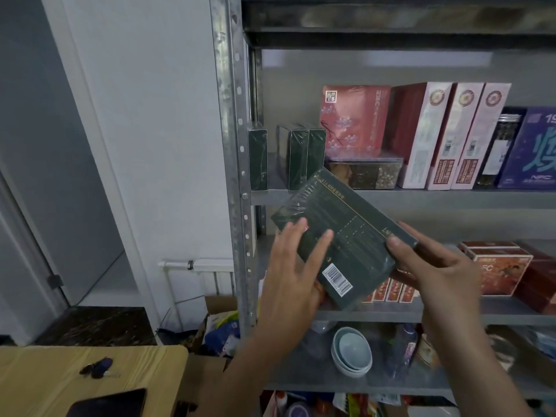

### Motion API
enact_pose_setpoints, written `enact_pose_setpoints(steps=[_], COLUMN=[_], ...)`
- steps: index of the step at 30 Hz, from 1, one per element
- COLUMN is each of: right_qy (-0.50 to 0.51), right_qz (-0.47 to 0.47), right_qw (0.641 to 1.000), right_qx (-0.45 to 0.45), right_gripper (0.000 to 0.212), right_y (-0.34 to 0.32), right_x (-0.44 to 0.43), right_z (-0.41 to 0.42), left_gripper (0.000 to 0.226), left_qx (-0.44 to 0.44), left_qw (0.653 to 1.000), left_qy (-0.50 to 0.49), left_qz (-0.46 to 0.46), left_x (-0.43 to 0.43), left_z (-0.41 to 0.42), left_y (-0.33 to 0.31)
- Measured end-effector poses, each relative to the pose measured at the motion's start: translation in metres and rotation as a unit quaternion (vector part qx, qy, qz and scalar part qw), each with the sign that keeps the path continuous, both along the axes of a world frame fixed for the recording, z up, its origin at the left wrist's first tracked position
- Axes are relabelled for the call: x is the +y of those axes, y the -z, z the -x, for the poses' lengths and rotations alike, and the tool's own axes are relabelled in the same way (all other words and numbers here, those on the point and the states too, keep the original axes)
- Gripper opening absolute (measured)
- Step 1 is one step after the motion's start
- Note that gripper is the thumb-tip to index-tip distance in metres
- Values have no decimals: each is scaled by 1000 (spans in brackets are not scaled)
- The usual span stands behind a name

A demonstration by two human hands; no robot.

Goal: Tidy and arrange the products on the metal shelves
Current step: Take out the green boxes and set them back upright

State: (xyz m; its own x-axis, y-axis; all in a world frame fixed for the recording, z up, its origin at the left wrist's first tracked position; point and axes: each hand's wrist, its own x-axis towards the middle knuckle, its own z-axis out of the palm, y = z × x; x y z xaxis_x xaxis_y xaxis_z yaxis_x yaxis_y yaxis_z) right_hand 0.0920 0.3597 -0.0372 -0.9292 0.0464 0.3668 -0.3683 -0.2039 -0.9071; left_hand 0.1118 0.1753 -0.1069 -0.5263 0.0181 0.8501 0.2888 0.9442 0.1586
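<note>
**Dark green shrink-wrapped flat box [346,236] held, shelving next**

Left grip [293,266] clasps its near edge and right grip [436,266] pinches the opposite edge, holding it tilted before the grey metal shelf [436,197]. Likely next: stand it upright among the matching upright green boxes [301,155].

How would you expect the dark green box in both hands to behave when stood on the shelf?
The dark green box is probably stiff: its edges look straight between the left hand and right hand. Its shiny wrap may be slippery. Thin, it could tip on edge unless leaned against the upright green boxes.
</note>
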Motion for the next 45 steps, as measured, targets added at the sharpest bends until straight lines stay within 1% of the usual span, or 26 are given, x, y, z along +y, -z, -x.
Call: enact_pose_setpoints(steps=[1,3,5,7,9,11,13,15,18,20,22,24,25,26,27,29,30,31,32,33,34,35,39,43,44,45], right_qy=[-3,-12,-29,-56,-70,-62,-87,-152,-250,-283,-289,-259,-221,-167,-107,4,51,89,122,147,168,183,209,252,254,256], right_qz=[7,8,-6,-26,-58,-126,-211,-234,-213,-217,-249,-263,-256,-243,-223,-194,-191,-188,-181,-169,-156,-146,-135,-157,-164,-173], right_qw=[1000,1000,999,997,994,985,967,953,936,925,914,915,923,933,939,935,927,920,915,909,901,894,874,846,843,841], right_qx=[-2,2,17,36,67,99,116,120,126,129,140,165,182,207,239,298,318,331,341,352,367,383,416,444,444,444], right_gripper=[31,30,33,33,33,38,58,69,66,73,78,85,84,79,70,56,53,53,55,55,55,52,45,42,42,42], right_y=[0,-3,-7,-10,-10,-8,-8,-10,-15,-18,-20,-16,-14,-10,-6,-2,-1,-2,-3,-6,-10,-15,-43,-70,-75,-79], right_x=[-4,-13,-20,-24,-28,-33,-36,-35,-30,-27,-29,-33,-36,-40,-44,-50,-52,-55,-56,-58,-61,-64,-84,-106,-112,-117], right_z=[-4,-12,-18,-19,-12,5,25,39,45,43,38,34,29,25,20,14,12,11,11,12,13,15,30,49,54,60], left_gripper=[81,85,76,66,62,58,59,52,38,35,44,39,32,24,20,27,36,46,52,52,51,55,81,93,94,95], left_qx=[0,14,39,45,16,-36,-69,-86,-123,-150,-170,-191,-208,-229,-245,-234,-203,-140,-58,24,74,81,-34,-61,-66,-66], left_qw=[1000,999,995,982,950,896,856,824,781,755,730,725,740,768,811,907,949,982,998,997,985,971,935,866,860,864], left_qy=[11,25,47,95,162,224,246,255,290,321,352,359,349,332,307,231,164,80,-1,-69,-125,-171,-271,-378,-382,-378], left_qz=[0,-37,-82,-158,-267,-382,-448,-499,-538,-552,-561,-555,-536,-498,-433,-264,-179,-100,-27,39,98,144,225,322,331,327], left_x=[-1,-4,-12,-21,-30,-38,-46,-55,-72,-82,-88,-91,-92,-92,-93,-95,-99,-104,-111,-117,-124,-131,-142,-145,-145,-144], left_z=[2,5,3,-3,-12,-19,-21,-22,-20,-15,-10,-4,0,3,5,11,15,20,28,36,46,56,79,98,102,104], left_y=[1,0,-4,-10,-20,-33,-41,-49,-59,-62,-67,-73,-76,-82,-87,-96,-99,-102,-105,-110,-117,-125,-153,-151,-149,-148])
